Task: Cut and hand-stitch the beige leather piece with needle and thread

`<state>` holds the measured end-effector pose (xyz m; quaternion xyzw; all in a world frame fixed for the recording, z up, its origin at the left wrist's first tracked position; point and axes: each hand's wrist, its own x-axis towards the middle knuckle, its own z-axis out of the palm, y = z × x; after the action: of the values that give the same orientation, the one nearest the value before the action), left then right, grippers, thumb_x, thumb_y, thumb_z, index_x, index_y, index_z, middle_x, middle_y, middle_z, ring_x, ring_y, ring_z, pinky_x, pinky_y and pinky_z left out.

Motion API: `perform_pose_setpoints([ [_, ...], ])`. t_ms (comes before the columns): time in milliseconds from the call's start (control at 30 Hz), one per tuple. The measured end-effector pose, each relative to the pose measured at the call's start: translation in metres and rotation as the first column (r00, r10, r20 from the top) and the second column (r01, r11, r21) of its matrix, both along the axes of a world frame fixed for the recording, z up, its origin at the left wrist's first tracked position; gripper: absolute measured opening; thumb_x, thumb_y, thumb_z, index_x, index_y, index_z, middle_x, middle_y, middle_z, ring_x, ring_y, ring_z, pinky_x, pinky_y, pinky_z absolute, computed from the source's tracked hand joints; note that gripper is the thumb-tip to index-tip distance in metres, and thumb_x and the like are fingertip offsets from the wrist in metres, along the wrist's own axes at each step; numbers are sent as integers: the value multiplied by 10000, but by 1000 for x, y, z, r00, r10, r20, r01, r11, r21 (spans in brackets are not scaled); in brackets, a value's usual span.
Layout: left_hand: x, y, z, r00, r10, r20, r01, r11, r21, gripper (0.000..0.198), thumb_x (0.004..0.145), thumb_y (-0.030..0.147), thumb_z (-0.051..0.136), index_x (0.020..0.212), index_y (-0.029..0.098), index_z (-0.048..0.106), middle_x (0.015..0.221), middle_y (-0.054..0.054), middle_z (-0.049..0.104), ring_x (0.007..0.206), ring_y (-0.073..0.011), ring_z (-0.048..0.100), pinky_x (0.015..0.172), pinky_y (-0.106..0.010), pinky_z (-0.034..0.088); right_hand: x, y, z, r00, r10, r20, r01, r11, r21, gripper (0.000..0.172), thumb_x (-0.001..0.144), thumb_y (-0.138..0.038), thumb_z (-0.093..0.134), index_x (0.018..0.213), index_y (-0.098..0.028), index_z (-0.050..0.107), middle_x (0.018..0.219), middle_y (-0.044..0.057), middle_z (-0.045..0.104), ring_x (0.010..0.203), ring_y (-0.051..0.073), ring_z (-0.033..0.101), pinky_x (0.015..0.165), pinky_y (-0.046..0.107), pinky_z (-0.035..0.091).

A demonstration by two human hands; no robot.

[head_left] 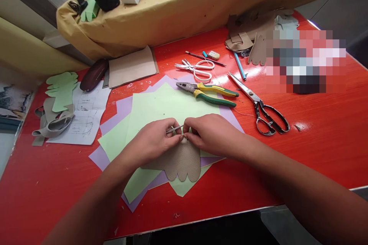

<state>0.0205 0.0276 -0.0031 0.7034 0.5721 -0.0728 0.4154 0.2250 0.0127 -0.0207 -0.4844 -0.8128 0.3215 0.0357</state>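
A beige leather piece point(181, 164) with a scalloped lower edge lies on light green paper point(155, 111) and lilac paper point(122, 109) in the middle of the red table point(316, 138). My left hand point(153, 141) is closed on the piece's upper edge and pinches a thin metal needle-like tool point(174, 129). My right hand point(211, 134) is closed too, fingertips meeting the tool's tip at the same edge. A thin thread point(244, 114) trails to the right.
Green-and-yellow pliers point(208, 92), white scissors point(198, 67) and large black-handled shears point(260, 105) lie beyond my hands. Pencils, an eraser and more leather cut-outs point(250, 36) sit at the back right. Green templates point(61, 90), straps and a paper pattern lie left.
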Motion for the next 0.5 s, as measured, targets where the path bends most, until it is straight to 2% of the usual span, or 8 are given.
perform_pose_setpoints([
  [500,2,4,2,999,-50,-11,50,999,-12,223,883,449,592,911,235,650,821,-16,700,731,-220,610,612,-305,388,0,0,1,1000,0,10,0,1000,0,152,972,-294,592,1004,-236,728,873,39,777,811,216,680,602,301,260],
])
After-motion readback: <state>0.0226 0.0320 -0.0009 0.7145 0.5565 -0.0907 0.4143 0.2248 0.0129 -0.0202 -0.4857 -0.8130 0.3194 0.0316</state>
